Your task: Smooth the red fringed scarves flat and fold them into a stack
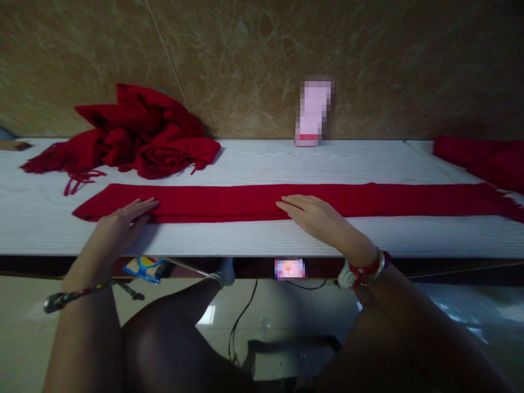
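A long red scarf (229, 203) lies folded into a narrow strip along the white table (229, 239), its fringe at the far right end. My left hand (125, 222) rests on the strip near its left end, fingers stretched out. Flat on the scarf around its middle lies my right hand (313, 214), the fingers extended toward the left. Neither hand grips the cloth. Behind the strip on the left, a crumpled red fringed scarf (151, 134) sits in a heap.
More red fringed cloth (483, 158) lies at the right rear. A pink blurred object (314, 112) leans on the marbled wall (245, 54). A wooden piece (14, 145) sits at far left. Below the table edge are a blue packet (145, 269) and a lit, blurred screen (290, 268).
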`<control>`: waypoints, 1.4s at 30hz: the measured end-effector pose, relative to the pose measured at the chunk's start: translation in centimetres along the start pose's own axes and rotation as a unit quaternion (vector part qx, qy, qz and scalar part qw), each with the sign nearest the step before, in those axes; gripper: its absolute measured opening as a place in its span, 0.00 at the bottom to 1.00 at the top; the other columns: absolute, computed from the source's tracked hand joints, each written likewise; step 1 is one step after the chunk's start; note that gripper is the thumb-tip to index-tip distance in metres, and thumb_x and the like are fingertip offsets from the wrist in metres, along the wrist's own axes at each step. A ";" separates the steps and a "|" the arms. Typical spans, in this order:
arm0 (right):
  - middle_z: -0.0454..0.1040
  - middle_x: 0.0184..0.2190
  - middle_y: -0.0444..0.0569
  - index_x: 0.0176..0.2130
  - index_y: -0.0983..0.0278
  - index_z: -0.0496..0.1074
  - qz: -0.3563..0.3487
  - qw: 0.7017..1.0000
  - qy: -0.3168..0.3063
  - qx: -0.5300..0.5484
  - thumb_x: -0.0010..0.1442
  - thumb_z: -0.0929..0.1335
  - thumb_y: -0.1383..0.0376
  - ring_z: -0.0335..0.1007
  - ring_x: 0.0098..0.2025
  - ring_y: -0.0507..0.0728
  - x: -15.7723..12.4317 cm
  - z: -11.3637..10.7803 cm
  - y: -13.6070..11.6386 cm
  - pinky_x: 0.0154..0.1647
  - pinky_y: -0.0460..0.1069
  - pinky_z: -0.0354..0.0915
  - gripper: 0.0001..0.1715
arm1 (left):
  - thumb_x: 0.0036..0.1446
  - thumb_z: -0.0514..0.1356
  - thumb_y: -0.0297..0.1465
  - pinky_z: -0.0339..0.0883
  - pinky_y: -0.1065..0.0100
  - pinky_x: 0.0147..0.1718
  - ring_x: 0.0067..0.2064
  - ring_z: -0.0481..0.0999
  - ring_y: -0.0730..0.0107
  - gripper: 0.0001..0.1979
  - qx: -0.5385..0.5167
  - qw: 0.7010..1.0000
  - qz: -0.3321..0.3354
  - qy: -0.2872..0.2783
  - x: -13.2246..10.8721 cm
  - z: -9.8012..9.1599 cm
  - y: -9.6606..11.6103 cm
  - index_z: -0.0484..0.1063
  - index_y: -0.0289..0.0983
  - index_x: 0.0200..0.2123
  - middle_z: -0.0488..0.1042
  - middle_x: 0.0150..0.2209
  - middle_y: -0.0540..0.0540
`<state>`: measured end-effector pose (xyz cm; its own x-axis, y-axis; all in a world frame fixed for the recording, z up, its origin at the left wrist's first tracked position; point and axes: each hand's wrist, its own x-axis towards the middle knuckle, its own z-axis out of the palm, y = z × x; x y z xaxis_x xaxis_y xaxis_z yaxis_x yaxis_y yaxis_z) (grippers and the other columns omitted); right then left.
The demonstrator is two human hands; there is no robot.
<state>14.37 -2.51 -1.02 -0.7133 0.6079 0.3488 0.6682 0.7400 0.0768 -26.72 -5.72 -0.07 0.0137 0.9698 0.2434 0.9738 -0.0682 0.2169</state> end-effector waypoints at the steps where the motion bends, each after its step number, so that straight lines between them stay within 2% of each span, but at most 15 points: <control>1: 0.72 0.55 0.53 0.57 0.63 0.67 -0.001 1.000 0.001 0.001 0.63 0.59 0.75 0.67 0.56 0.59 0.0 0.0 0.0 0.53 0.57 0.66 0.25 | 0.57 0.40 0.43 0.67 0.48 0.51 0.58 0.67 0.48 0.29 0.005 1.000 0.001 0.000 0.0 0.0 0.1 0.71 0.40 0.53 0.71 0.55 0.48; 7: 0.71 0.55 0.53 0.59 0.62 0.64 -0.004 1.000 -0.010 0.009 0.61 0.59 0.77 0.67 0.56 0.58 -0.1 -0.4 -0.1 0.53 0.56 0.67 0.29 | 0.57 0.45 0.40 0.67 0.48 0.52 0.58 0.67 0.50 0.24 -0.024 1.000 0.007 0.005 0.0 0.0 -0.1 0.69 0.51 0.54 0.71 0.54 0.59; 13: 0.72 0.55 0.51 0.57 0.62 0.66 0.020 0.999 -0.016 0.024 0.60 0.58 0.79 0.68 0.56 0.57 0.3 -0.3 -0.2 0.54 0.57 0.67 0.30 | 0.57 0.44 0.38 0.63 0.56 0.56 0.59 0.66 0.54 0.25 -0.013 0.999 -0.032 0.001 -0.2 -0.5 1.4 0.71 0.40 0.53 0.72 0.54 0.51; 17: 0.73 0.53 0.53 0.53 0.67 0.70 0.027 0.999 -0.011 0.026 0.60 0.58 0.79 0.69 0.55 0.57 0.5 -0.2 -0.2 0.54 0.56 0.67 0.26 | 0.59 0.44 0.37 0.64 0.53 0.54 0.58 0.67 0.51 0.26 0.015 0.997 -0.077 -0.010 -0.3 -1.1 2.9 0.70 0.32 0.53 0.69 0.57 0.40; 19: 0.74 0.52 0.54 0.52 0.68 0.71 0.029 0.999 0.003 0.031 0.60 0.58 0.79 0.70 0.54 0.57 0.5 -0.1 -0.1 0.54 0.56 0.67 0.25 | 0.60 0.44 0.38 0.63 0.51 0.54 0.58 0.68 0.50 0.26 0.007 0.996 -0.083 0.011 -0.5 -1.3 3.3 0.70 0.33 0.54 0.67 0.58 0.41; 22: 0.75 0.51 0.53 0.52 0.66 0.71 0.033 0.998 0.038 0.036 0.60 0.57 0.79 0.70 0.53 0.57 0.3 -0.2 0.0 0.55 0.57 0.66 0.26 | 0.60 0.41 0.40 0.60 0.50 0.55 0.58 0.67 0.51 0.27 0.002 0.995 -0.062 0.075 -0.9 -1.5 3.3 0.69 0.37 0.54 0.68 0.57 0.47; 23: 0.75 0.51 0.53 0.52 0.66 0.71 0.033 0.998 0.047 0.037 0.60 0.57 0.80 0.70 0.54 0.57 0.2 -0.1 0.1 0.56 0.57 0.66 0.27 | 0.60 0.41 0.41 0.60 0.51 0.55 0.58 0.67 0.51 0.28 0.014 0.994 -0.055 0.092 -1.0 -1.5 3.2 0.69 0.37 0.55 0.70 0.56 0.48; 25: 0.75 0.51 0.53 0.52 0.67 0.71 0.025 0.998 0.047 0.039 0.59 0.57 0.80 0.70 0.54 0.56 0.1 -0.1 0.2 0.55 0.57 0.67 0.27 | 0.59 0.41 0.43 0.64 0.51 0.52 0.56 0.70 0.49 0.29 0.045 0.994 -0.052 0.090 -1.1 -1.5 2.6 0.70 0.39 0.54 0.73 0.53 0.49; 30: 0.73 0.52 0.51 0.52 0.64 0.71 -0.002 0.999 0.004 0.041 0.59 0.60 0.79 0.69 0.55 0.56 -0.4 0.3 0.5 0.55 0.56 0.68 0.26 | 0.54 0.43 0.45 0.70 0.49 0.39 0.43 0.78 0.43 0.28 0.079 0.995 -0.059 0.020 -1.0 -1.2 0.9 0.76 0.44 0.48 0.81 0.37 0.46; 32: 0.74 0.52 0.52 0.52 0.64 0.72 0.002 0.999 0.007 0.042 0.59 0.60 0.78 0.70 0.54 0.56 -0.5 0.3 0.5 0.55 0.56 0.68 0.25 | 0.54 0.43 0.45 0.69 0.51 0.37 0.42 0.78 0.43 0.28 0.089 0.995 -0.049 0.024 -1.0 -1.4 1.0 0.75 0.44 0.48 0.80 0.28 0.47; 34: 0.75 0.51 0.53 0.51 0.66 0.72 0.010 0.999 0.017 0.047 0.59 0.59 0.78 0.71 0.53 0.56 -0.5 0.2 0.5 0.54 0.55 0.68 0.25 | 0.55 0.40 0.46 0.68 0.49 0.36 0.43 0.77 0.41 0.31 0.098 0.993 -0.064 0.033 -1.3 -1.7 1.9 0.74 0.40 0.50 0.78 0.24 0.45; 37: 0.76 0.49 0.51 0.51 0.65 0.73 0.036 0.996 0.049 0.062 0.59 0.58 0.78 0.72 0.51 0.56 -0.5 0.0 0.5 0.54 0.54 0.69 0.25 | 0.58 0.36 0.48 0.66 0.48 0.39 0.46 0.76 0.39 0.36 0.104 0.984 -0.120 0.073 -1.9 -2.5 3.8 0.70 0.34 0.55 0.80 0.30 0.41; 39: 0.76 0.50 0.49 0.51 0.63 0.72 0.051 0.993 0.073 0.073 0.60 0.58 0.78 0.72 0.51 0.55 -0.5 -0.2 0.5 0.55 0.54 0.68 0.26 | 0.59 0.36 0.47 0.66 0.50 0.40 0.47 0.76 0.44 0.34 0.095 0.981 -0.127 0.109 -2.0 -2.8 4.5 0.68 0.37 0.56 0.80 0.37 0.43; 41: 0.75 0.50 0.47 0.52 0.62 0.72 0.050 0.993 0.071 0.083 0.59 0.58 0.78 0.72 0.52 0.55 -0.6 -0.2 0.6 0.55 0.54 0.68 0.27 | 0.58 0.40 0.45 0.66 0.51 0.40 0.46 0.76 0.46 0.29 0.081 0.986 -0.106 0.103 -1.9 -2.9 4.3 0.70 0.43 0.54 0.81 0.37 0.47; 42: 0.75 0.50 0.47 0.52 0.62 0.72 0.043 0.994 0.058 0.087 0.58 0.58 0.79 0.72 0.52 0.55 -0.6 -0.1 0.6 0.55 0.54 0.68 0.28 | 0.57 0.42 0.43 0.67 0.51 0.39 0.45 0.77 0.45 0.28 0.081 0.989 -0.098 0.078 -1.8 -2.8 3.9 0.72 0.44 0.52 0.81 0.35 0.47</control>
<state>15.27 -2.44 -1.10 -0.6191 0.6415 0.4530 0.6723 0.7311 -0.1164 -23.61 -8.38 3.01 -0.2018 0.9120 0.3572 0.9780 0.1682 0.1232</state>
